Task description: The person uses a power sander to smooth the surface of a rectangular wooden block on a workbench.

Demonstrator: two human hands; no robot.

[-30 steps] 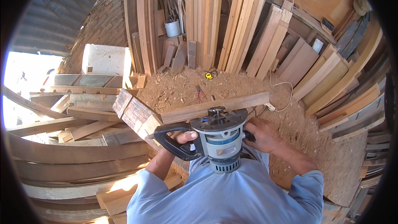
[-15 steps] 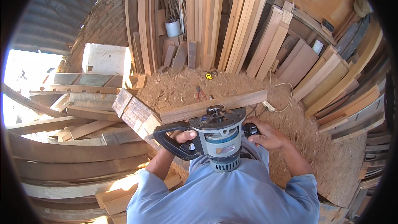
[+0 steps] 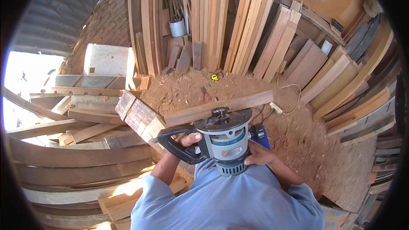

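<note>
We take as our landmark the long wooden bar [image 3: 217, 107]. At its left end, close against it, there is a thick weathered timber block [image 3: 136, 110], whose sawn end is pale. On the near side of the bar, below its left part, our left hand [image 3: 185, 139] is closed around the black loop handle [image 3: 175, 152] of the router; the fingers pass through the loop, the thumb lies along the upper edge, and the forearm comes up at a slant from the sleeve.

The router [image 3: 219, 149] itself is just on the near side of the bar, before its middle. It is turned with its round dark base plate [image 3: 243, 119] upward. Its body is grey and blue, with a label on the side, and the slotted motor end [image 3: 232, 169] is against the light blue shirt [image 3: 226, 200].

On the near side of the bar's right part, a black side knob [image 3: 257, 132] sticks out free. Below it, our right hand [image 3: 259, 153] has its thumb at the motor housing; the other fingers are mostly hidden, so we cannot tell if it grips or only supports. Just beyond the bar's right end lies a white socket block [image 3: 276, 108].
</note>
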